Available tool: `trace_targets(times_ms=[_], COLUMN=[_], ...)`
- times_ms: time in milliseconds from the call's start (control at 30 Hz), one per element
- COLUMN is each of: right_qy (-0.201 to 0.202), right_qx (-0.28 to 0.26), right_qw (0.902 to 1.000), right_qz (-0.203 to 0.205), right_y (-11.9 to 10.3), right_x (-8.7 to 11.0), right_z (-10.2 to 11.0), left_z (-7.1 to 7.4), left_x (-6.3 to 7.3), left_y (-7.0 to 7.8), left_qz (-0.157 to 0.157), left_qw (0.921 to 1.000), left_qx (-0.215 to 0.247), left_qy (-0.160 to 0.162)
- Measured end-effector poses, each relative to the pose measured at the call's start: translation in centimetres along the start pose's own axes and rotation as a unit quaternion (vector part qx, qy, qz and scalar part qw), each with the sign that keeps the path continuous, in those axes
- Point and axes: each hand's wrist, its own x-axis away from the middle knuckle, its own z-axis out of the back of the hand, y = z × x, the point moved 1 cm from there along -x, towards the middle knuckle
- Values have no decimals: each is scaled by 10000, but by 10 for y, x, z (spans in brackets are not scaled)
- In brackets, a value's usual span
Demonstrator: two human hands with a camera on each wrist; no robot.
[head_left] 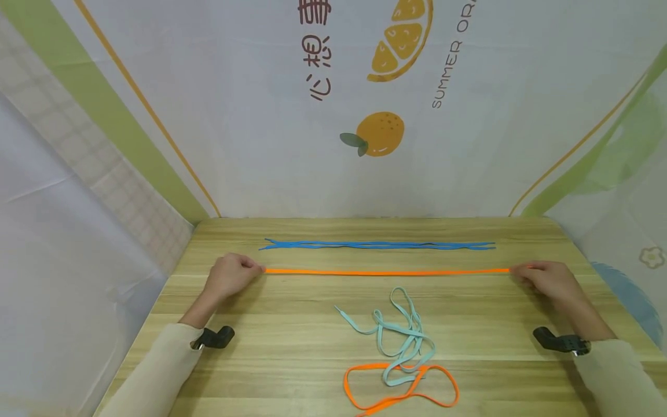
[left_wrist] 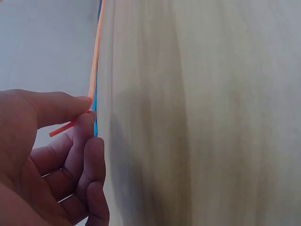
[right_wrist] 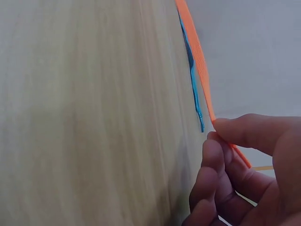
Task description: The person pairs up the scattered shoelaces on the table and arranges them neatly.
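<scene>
An orange shoelace stretches nearly straight from side to side in the head view. My left hand pinches its left end between thumb and index finger; in the left wrist view a short orange tip sticks out past the fingers. At the other end my right hand pinches the lace the same way, its tip showing beyond the thumb in the right wrist view. Blue shoelaces lie lengthwise behind the orange one, side by side, their ends slightly spread.
Nearer the front of the wooden table, a tangled mint-green shoelace partly overlaps a second, looped orange shoelace. A printed cloth hangs along the table's back edge, with more cloth at both sides.
</scene>
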Motion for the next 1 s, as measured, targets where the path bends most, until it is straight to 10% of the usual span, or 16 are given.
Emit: trace_targets(times_ms=[1000], right_qy=[22], right_qx=[786], right_qw=[9967], right_qz=[-214], right_y=[-4], right_x=[-1], right_z=[2], left_z=[-2], left_x=[-7], left_y=[-15], left_qz=[336], left_qw=[9994], left_qx=[111], left_qy=[-57])
